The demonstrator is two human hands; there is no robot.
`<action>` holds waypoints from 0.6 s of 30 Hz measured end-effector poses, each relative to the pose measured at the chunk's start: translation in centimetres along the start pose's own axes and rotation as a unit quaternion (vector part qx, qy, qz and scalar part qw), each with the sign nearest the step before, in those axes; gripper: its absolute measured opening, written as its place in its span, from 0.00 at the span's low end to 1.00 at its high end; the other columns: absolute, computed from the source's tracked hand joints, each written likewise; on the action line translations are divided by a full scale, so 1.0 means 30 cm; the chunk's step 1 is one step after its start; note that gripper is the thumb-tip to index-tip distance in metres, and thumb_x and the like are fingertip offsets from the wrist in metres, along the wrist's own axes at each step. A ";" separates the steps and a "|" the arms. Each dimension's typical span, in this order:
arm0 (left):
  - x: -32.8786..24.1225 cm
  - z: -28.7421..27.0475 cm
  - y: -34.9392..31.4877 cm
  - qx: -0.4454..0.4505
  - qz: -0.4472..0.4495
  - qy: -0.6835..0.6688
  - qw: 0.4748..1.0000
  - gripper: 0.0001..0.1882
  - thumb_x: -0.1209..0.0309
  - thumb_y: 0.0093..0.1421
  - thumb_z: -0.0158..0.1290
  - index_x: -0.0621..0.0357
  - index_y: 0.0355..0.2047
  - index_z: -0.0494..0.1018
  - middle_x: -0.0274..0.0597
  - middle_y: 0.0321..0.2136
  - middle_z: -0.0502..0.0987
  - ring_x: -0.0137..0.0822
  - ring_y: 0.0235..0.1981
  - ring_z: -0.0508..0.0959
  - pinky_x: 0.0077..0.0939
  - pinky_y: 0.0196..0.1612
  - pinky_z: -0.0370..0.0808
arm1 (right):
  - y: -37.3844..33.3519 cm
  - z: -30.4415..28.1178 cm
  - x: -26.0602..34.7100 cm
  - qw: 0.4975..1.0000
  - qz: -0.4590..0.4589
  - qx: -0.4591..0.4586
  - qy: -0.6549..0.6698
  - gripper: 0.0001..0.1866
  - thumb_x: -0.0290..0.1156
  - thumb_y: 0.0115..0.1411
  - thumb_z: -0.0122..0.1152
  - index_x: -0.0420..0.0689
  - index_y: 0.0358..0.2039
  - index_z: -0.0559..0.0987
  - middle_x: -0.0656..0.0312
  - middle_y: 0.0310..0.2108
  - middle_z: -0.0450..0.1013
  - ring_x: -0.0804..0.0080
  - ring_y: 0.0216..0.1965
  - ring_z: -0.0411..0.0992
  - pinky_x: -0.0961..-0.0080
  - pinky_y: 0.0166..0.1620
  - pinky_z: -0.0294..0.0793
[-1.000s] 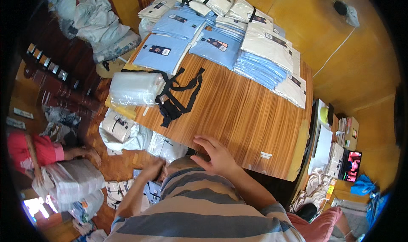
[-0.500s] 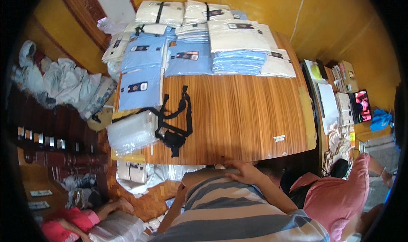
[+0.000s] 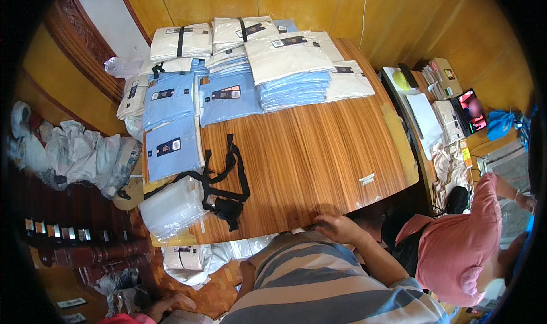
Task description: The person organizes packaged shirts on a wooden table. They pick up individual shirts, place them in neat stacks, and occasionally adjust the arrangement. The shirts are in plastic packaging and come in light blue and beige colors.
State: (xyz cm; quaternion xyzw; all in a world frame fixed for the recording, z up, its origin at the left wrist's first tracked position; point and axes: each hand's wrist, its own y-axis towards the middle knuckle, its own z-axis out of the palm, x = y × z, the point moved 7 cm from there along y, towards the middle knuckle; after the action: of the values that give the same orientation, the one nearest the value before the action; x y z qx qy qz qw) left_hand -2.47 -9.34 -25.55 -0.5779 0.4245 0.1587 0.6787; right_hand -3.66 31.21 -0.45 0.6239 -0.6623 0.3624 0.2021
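Note:
At the near edge of the wooden table (image 3: 296,164), my right hand (image 3: 341,229) rests with fingers loosely bent and apart, nothing visible in them. My left forearm hangs beside the striped shirt, and the fingers of that hand are hidden. Left of my right hand, on the table, lies a bundle of black straps (image 3: 231,204) with a buckle-like lump. Next to it is a pile of clear plastic bags (image 3: 174,207). Farther back sit bagged blue garments (image 3: 171,147) and bagged cream garments (image 3: 290,56), stacked with dark tags.
To the right, a person in a pink top (image 3: 456,244) sits by a side table holding papers, cloth and a lit tablet (image 3: 472,111). White sacks (image 3: 85,153) are heaped at left. Under the table's front edge lies a bagged cream bundle (image 3: 185,258). Another person's hand shows lower left.
My view has shifted, so the table sits lower and turned. My right hand stays at the table edge, its fingers drawn in a little. The garments and straps stay put.

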 end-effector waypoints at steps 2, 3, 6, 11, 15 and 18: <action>0.011 0.016 0.035 -0.007 0.006 -0.007 1.000 0.19 0.63 0.70 0.59 0.64 0.54 0.80 0.46 0.46 0.86 0.34 0.48 0.82 0.33 0.54 0.78 | 0.001 -0.007 -0.007 1.000 0.026 0.017 0.005 0.19 0.41 0.70 0.65 0.42 0.53 0.80 0.47 0.48 0.82 0.45 0.48 0.82 0.54 0.52 0.82; 0.003 0.033 0.048 -0.006 0.006 -0.009 1.000 0.19 0.63 0.70 0.58 0.64 0.54 0.80 0.47 0.46 0.86 0.34 0.48 0.82 0.33 0.54 0.78 | -0.007 -0.022 0.010 0.999 0.037 0.028 -0.001 0.18 0.41 0.70 0.65 0.42 0.53 0.81 0.47 0.48 0.82 0.45 0.49 0.82 0.54 0.52 0.82; -0.008 0.038 0.054 -0.011 0.000 -0.007 1.000 0.19 0.63 0.70 0.58 0.64 0.53 0.81 0.47 0.45 0.86 0.34 0.48 0.83 0.33 0.54 0.78 | -0.021 -0.002 -0.037 0.998 0.048 0.049 -0.010 0.19 0.43 0.69 0.65 0.43 0.53 0.82 0.46 0.50 0.82 0.45 0.51 0.81 0.54 0.53 0.81; 0.015 0.045 0.035 -0.020 -0.011 -0.015 1.000 0.18 0.63 0.70 0.58 0.64 0.52 0.81 0.47 0.44 0.86 0.34 0.47 0.83 0.33 0.54 0.78 | -0.128 0.020 -0.106 0.995 0.082 0.052 -0.011 0.19 0.43 0.67 0.68 0.44 0.50 0.83 0.46 0.49 0.82 0.43 0.52 0.80 0.54 0.54 0.80; 0.046 0.043 -0.011 -0.035 -0.021 -0.023 0.999 0.18 0.64 0.70 0.58 0.64 0.52 0.81 0.48 0.44 0.87 0.34 0.47 0.83 0.33 0.53 0.79 | -0.290 0.018 -0.167 0.986 0.138 -0.089 -0.010 0.17 0.41 0.64 0.70 0.44 0.48 0.83 0.49 0.45 0.81 0.44 0.49 0.79 0.53 0.54 0.80; 0.079 0.033 -0.059 -0.043 -0.026 -0.036 0.998 0.17 0.64 0.70 0.57 0.64 0.51 0.82 0.48 0.43 0.87 0.33 0.46 0.83 0.33 0.53 0.79 | -0.534 0.199 -0.503 0.893 0.346 -0.191 0.218 0.17 0.41 0.64 0.69 0.42 0.46 0.83 0.52 0.41 0.81 0.51 0.44 0.80 0.55 0.51 0.80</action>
State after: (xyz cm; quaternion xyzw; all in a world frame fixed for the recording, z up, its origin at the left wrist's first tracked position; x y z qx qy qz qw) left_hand 0.56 -9.59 -26.22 -0.6114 0.3774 0.1793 0.6720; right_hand 15.13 37.77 -11.58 0.2104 -0.8320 0.4027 0.3183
